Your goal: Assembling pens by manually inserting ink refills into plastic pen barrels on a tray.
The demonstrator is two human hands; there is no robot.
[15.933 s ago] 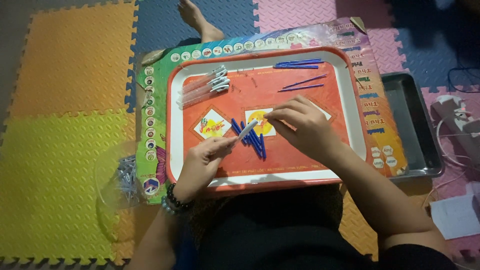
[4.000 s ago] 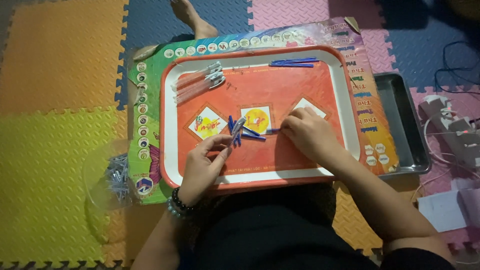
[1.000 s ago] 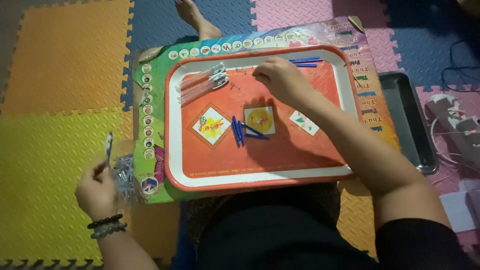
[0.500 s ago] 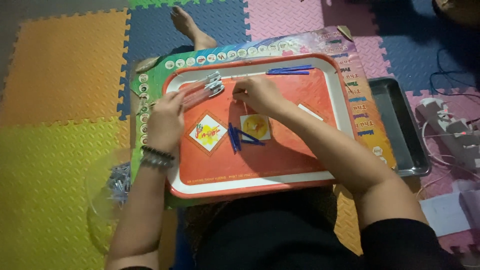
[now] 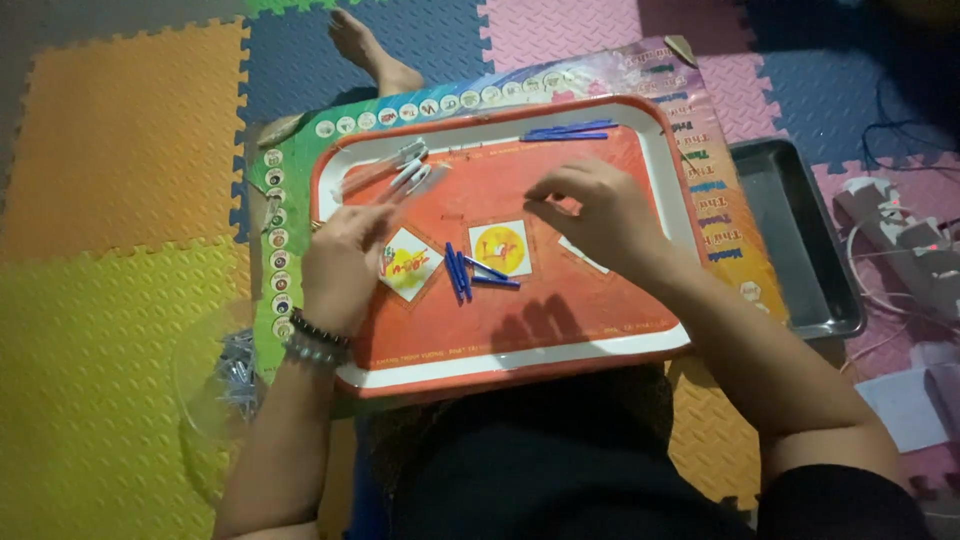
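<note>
Clear tubes [image 5: 385,170]: a loose bunch of pale pen barrels at the far left corner of the orange tray [image 5: 600,340], just beyond your left fingertips.
Left hand [image 5: 345,260]: it lies over the tray's left side, fingers stretched toward the clear tubes and slightly spread; whether they pinch one you cannot tell from this blurred view. Dark bead bracelets [image 5: 318,340] ring your wrist.
Right hand [image 5: 595,215]: it hovers over the tray's middle right, fingers curled downward and close together, nothing visibly held.
Blue sticks [image 5: 470,275]: a small crossed pile at the tray's centre, between your two hands, touching a square yellow card [image 5: 500,247].
More blue sticks [image 5: 570,130]: laid flat along the tray's far edge.
Second card [image 5: 408,268]: a tilted square just right of your left hand.
Surroundings: a colourful printed board [image 5: 275,240] under the tray, a metal pan [image 5: 790,240] to the right, foam floor mats [image 5: 110,150] all round.
</note>
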